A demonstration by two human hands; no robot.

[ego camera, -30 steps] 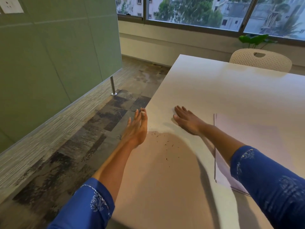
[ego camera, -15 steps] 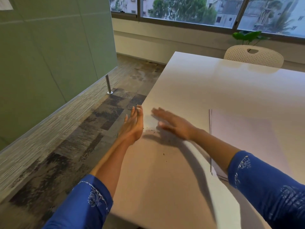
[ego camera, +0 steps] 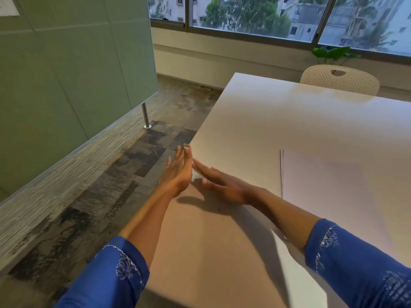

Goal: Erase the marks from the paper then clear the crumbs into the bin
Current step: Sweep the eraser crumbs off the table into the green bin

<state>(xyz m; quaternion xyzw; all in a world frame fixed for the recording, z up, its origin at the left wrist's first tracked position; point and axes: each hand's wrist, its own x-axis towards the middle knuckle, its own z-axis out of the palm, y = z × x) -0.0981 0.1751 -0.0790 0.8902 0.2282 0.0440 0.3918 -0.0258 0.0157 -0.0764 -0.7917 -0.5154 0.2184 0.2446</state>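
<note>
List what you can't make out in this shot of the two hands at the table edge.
Head view only:
- Bin: none in frame.
- Right hand: motion-blurred, and it hides the table beneath it.
- Left hand: seen edge-on, so any crumbs in its palm are hidden.
- Paper: crossed by the right forearm; any marks too faint.
- Crumbs: specks, too small to count.
</note>
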